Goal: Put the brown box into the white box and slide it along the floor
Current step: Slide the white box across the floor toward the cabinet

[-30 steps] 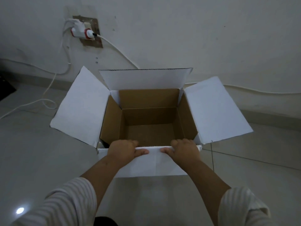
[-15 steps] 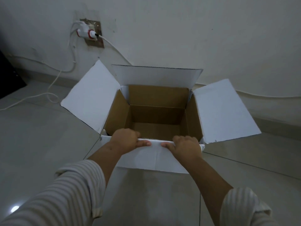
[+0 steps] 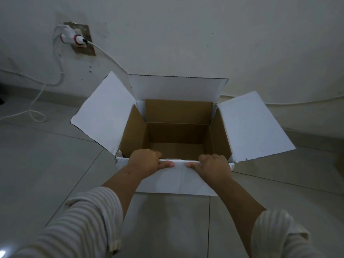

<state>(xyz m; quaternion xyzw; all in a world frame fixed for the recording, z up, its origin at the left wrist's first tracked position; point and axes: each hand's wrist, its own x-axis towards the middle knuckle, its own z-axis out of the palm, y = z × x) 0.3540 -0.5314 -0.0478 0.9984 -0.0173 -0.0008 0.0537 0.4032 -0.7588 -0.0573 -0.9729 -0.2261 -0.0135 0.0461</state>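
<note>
The white box [image 3: 104, 112] stands on the tiled floor with its flaps folded out. The brown box [image 3: 178, 112] sits nested inside it, open at the top, with nothing visible in it. My left hand [image 3: 145, 162] and my right hand [image 3: 214, 166] both grip the near rim of the white box. The fingers curl over the edge into the box and the thumbs rest on the near flap. Striped sleeves cover both forearms near the camera.
A grey wall rises right behind the box. A wall socket with a white plug [image 3: 74, 39] is at upper left, and its white cable [image 3: 37, 101] loops onto the floor. A thin cable [image 3: 297, 103] runs along the skirting at right.
The white box has slid to the right along the floor, away from the socket, with both hands holding its near rim throughout.
</note>
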